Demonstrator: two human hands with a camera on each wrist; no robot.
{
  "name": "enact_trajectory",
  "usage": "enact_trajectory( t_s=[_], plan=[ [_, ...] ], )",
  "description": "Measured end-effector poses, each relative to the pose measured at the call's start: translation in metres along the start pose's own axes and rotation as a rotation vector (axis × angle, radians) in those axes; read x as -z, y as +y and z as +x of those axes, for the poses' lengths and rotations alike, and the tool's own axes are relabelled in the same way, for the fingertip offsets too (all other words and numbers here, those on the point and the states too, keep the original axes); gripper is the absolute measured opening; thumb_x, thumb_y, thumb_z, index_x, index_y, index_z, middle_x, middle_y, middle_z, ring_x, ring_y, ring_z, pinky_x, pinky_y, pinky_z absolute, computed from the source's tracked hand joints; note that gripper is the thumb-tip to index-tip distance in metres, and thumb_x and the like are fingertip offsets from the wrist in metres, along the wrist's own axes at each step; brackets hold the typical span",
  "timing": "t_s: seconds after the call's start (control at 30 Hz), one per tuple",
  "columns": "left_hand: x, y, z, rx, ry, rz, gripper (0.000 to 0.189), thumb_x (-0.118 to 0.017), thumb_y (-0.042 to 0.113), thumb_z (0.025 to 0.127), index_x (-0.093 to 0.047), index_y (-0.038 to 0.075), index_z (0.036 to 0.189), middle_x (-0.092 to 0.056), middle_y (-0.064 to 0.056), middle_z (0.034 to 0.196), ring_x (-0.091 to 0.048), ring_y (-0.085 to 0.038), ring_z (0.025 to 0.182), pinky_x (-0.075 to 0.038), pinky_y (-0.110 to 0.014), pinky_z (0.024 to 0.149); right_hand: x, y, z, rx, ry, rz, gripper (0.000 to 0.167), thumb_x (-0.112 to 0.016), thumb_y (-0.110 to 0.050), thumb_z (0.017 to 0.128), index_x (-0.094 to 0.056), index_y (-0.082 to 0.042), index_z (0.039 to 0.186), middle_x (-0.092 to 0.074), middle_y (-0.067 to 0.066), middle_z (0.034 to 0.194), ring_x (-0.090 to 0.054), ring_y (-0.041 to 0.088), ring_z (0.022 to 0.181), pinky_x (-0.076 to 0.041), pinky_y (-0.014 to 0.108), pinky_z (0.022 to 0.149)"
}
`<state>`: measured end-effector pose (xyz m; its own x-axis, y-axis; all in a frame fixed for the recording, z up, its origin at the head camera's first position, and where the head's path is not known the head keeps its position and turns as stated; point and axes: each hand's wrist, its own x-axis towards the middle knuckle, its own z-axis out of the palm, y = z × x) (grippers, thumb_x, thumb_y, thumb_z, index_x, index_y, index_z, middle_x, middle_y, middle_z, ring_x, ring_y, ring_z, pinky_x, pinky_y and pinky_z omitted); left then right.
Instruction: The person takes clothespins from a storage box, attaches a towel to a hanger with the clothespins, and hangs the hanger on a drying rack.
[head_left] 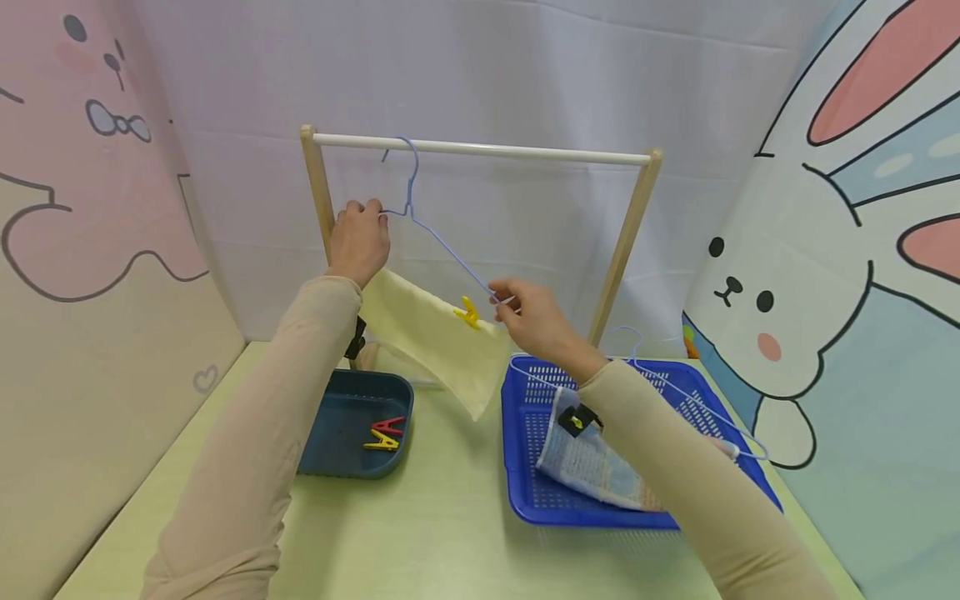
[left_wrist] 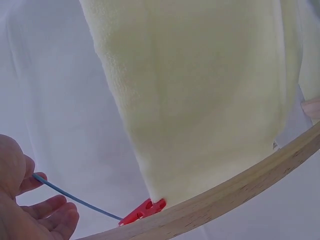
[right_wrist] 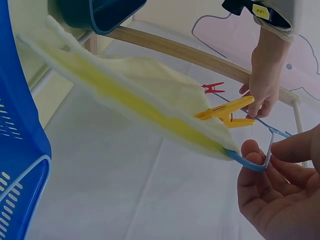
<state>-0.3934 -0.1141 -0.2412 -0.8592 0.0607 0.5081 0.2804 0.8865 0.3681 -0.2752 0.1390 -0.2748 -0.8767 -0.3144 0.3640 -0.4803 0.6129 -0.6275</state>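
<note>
"Where did we see the pale yellow cloth?"

"We saw it hanging aslant from the blue clothes hanger, with a yellow clothespin near one end and a red clothespin at the other. The hanger's hook was over the white rail."

"And the hands?"

"We saw the right hand nearly closed, thumb and fingers pinching the hanger's end; the left hand, fingers bent, gripped its opposite shoulder."
</note>
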Motion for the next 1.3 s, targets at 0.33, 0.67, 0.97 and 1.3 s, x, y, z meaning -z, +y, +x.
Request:
enact_trajectory(
  t_s=[0.33,0.67,0.97,1.3],
  plan=[
    [0.002,0.002,-0.004,0.003,0.018,0.005,0.036,-0.040,0.014,0.100,-0.045,-0.005,0.130,-0.047,-0.029,0.123,-0.047,-0.045,0.111,-0.039,-0.051,0.093,0.006,0.012,-0.007,0.022,-0.023,-0.049,0.030,-0.052,-0.005,0.096,-0.055,0.002,0.124,-0.061,0.017,0.109,-0.061,0.027,0.094,-0.052,0.036,0.077],
    [0.008,0.000,-0.015,-0.062,0.038,-0.035,0.024,-0.041,0.015,0.098,-0.056,-0.004,0.104,-0.057,-0.023,0.101,-0.054,-0.039,0.093,-0.043,-0.047,0.079,0.022,0.026,-0.019,0.034,-0.052,-0.110,0.025,-0.052,-0.007,0.096,-0.058,0.002,0.118,-0.062,0.016,0.108,-0.060,0.028,0.095,-0.050,0.040,0.080],
    [0.008,-0.012,-0.046,-0.102,-0.033,0.002,0.028,-0.042,0.015,0.095,-0.050,0.007,0.069,-0.049,-0.008,0.060,-0.047,-0.025,0.056,-0.035,-0.036,0.050,0.037,0.041,-0.035,0.083,-0.136,-0.252,0.018,-0.055,-0.008,0.094,-0.064,0.003,0.104,-0.065,0.014,0.099,-0.060,0.027,0.089,-0.049,0.042,0.077],
    [0.000,-0.031,-0.079,-0.160,-0.190,0.061,0.031,-0.043,0.012,0.092,-0.043,0.011,0.061,-0.036,-0.002,0.051,-0.032,-0.018,0.048,-0.026,-0.030,0.046,0.054,0.055,-0.058,0.015,-0.257,-0.292,0.019,-0.052,-0.013,0.096,-0.065,-0.001,0.105,-0.065,0.010,0.097,-0.061,0.024,0.088,-0.051,0.042,0.076]
  ],
)
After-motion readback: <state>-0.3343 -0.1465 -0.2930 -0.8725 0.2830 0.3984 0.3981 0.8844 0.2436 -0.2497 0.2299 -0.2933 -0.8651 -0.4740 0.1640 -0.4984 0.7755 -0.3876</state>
